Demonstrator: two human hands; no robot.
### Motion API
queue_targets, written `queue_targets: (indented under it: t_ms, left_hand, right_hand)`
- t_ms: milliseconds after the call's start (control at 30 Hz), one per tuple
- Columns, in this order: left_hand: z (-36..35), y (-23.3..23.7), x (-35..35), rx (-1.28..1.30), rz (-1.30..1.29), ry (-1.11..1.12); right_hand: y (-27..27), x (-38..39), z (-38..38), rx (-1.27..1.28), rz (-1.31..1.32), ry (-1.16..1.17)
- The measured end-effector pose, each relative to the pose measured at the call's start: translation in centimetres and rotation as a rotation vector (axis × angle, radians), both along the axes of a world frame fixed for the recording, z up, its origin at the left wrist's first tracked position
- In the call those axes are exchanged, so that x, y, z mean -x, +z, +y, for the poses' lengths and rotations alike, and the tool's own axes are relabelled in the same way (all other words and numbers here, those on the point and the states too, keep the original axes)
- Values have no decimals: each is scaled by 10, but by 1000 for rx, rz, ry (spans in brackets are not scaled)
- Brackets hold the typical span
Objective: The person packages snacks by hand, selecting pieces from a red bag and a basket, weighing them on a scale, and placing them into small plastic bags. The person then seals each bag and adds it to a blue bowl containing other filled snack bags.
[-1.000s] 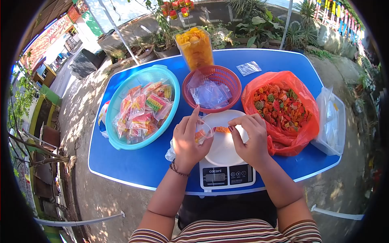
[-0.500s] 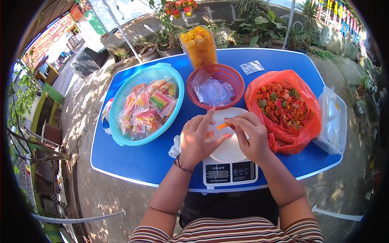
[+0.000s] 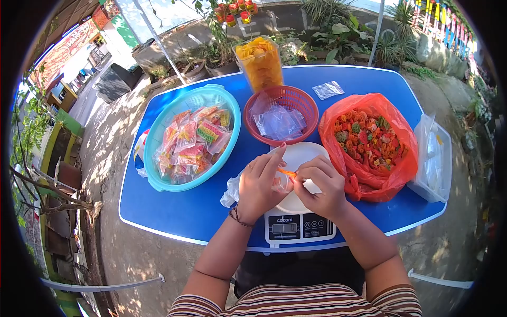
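Over the white round plate (image 3: 303,200) of a kitchen scale (image 3: 285,227), my left hand (image 3: 260,185) holds a small clear plastic bag (image 3: 280,185) with a little orange in it. My right hand (image 3: 321,182) pinches an orange snack piece (image 3: 287,173) at the bag's opening, close to my left fingertips. A red basket (image 3: 311,113) of empty clear bags (image 3: 278,121) stands just beyond. To the right, an open red plastic bag (image 3: 335,108) holds many colourful snack pieces (image 3: 364,134).
A turquoise basket (image 3: 236,121) of filled packets (image 3: 187,137) stands left. Behind are a tub of yellow-orange chips (image 3: 260,61) and a flat clear bag (image 3: 328,90). A clear plastic container (image 3: 435,158) sits at the right edge, crumpled white plastic (image 3: 231,192) by my left wrist.
My right hand has moved slightly down and left, bringing the orange piece closer to the bag. My left hand has shifted slightly right.
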State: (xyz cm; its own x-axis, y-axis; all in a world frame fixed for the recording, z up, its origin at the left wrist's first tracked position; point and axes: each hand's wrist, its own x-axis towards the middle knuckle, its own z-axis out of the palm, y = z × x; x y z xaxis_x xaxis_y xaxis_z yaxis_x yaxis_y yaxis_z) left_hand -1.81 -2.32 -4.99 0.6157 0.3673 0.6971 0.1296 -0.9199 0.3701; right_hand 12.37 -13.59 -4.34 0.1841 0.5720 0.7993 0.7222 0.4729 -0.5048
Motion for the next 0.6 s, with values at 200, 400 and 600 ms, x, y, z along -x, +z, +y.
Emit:
queue_targets:
  t_ms: [200, 400, 600]
  left_hand:
    - [2, 2, 2, -32, 6, 11]
    - [2, -1, 2, -129, 23, -21]
    - [0, 1, 6, -90, -50, -54]
  right_hand:
    - [5, -3, -3, 56, -4, 19]
    - [16, 4, -7, 122, -120, 64]
    - [10, 3, -5, 114, -175, -49]
